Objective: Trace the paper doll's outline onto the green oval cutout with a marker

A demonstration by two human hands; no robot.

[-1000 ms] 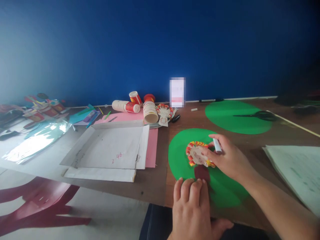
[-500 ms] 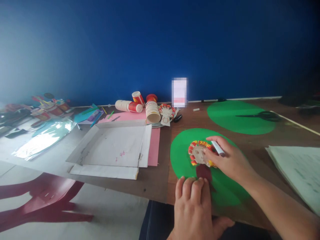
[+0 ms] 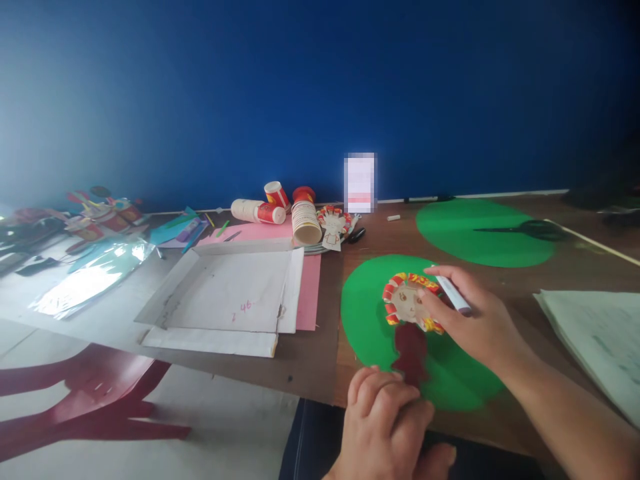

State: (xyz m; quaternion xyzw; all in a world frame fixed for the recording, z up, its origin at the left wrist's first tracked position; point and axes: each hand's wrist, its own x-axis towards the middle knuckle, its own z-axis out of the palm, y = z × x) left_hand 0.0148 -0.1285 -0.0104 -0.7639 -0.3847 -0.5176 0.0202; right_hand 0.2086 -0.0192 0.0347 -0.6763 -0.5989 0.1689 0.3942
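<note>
Smooth blue wall [image 3: 300,80] backs a brown tabletop [image 3: 390,233]. Over a flat green disc [image 3: 360,293], the right hand [image 3: 470,320] pinches a frilled paper face [image 3: 406,303] and slim white tube [image 3: 453,295]; the left hand [image 3: 387,420] curls half-closed near a maroon cutout [image 3: 410,350], any hold unclear.

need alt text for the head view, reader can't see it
The person's right hand holds a white stick and touches a red-edged paper cutout over a green sheet; the left hand is at the sheet's near edge. A white box lies left, paper cups farther back.
</note>
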